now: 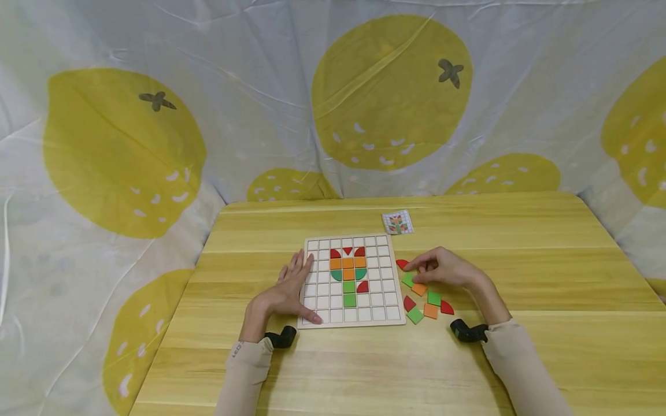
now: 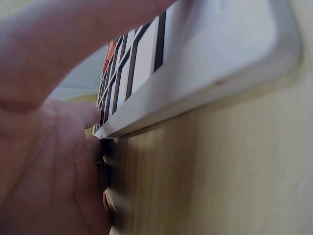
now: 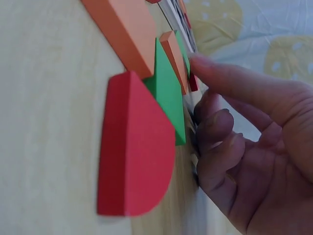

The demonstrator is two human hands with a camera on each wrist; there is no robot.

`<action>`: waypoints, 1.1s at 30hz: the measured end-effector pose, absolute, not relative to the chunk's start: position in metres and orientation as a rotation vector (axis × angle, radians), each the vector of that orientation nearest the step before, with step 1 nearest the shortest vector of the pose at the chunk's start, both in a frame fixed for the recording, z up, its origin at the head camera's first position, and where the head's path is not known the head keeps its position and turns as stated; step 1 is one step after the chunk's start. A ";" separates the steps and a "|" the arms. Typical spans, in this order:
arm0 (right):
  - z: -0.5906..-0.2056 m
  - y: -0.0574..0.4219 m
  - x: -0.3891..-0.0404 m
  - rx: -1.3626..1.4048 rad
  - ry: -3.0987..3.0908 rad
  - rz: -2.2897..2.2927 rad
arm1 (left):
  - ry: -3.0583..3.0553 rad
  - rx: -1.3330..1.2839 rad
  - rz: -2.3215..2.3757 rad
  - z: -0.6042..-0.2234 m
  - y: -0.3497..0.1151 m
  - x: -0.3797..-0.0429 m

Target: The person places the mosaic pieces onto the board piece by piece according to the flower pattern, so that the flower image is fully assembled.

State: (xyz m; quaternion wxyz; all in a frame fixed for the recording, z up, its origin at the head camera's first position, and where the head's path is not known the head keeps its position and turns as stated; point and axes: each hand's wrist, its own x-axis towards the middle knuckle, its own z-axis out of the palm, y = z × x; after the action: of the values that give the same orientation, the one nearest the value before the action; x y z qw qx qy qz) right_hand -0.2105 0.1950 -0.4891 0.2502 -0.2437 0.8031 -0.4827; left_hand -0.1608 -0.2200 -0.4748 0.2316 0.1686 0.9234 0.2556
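Observation:
A white grid board [image 1: 378,294] holds red, orange and green tiles in a flower shape. Beside its green stem squares [image 1: 349,293] sits a red quarter-circle tile [image 1: 362,286]. My left hand [image 1: 285,296] rests along the board's left edge, fingers spread and thumb on the lower-left corner. To the right of the board, my right hand [image 1: 446,267] is over the loose tiles with bent fingers. Its index fingertip is by a red rounded tile [image 1: 402,264] and its thumb by a green tile [image 1: 407,280]. Whether it pinches one cannot be made out.
A small pattern card [image 1: 398,222] lies behind the board. More loose tiles, among them a green square [image 1: 434,298], an orange square [image 1: 430,311] and a red quarter circle [image 1: 447,307], lie on the wooden table [image 1: 354,370]. A lemon-print cloth [image 1: 260,115] hangs behind.

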 end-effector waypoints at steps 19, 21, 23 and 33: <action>-0.485 0.191 -0.208 -0.615 2.172 -1.306 | 2.533 0.465 0.705 -0.476 -0.221 -0.161; -0.484 0.190 -0.208 -0.595 2.193 -1.302 | 2.533 0.465 0.711 -0.475 -0.221 -0.161; -0.484 0.188 -0.209 -0.574 2.222 -1.301 | 2.531 0.465 0.713 -0.474 -0.221 -0.161; -0.483 0.184 -0.208 -0.530 2.307 -1.293 | 2.527 0.463 0.714 -0.472 -0.221 -0.161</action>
State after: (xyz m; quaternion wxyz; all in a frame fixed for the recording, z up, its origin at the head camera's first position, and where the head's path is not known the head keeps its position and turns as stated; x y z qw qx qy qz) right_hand -0.2079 0.1838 -0.4831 0.2205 -0.1918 0.8343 -0.4675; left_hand -0.1610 -0.2206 -0.4724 0.2355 0.1687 0.9210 0.2604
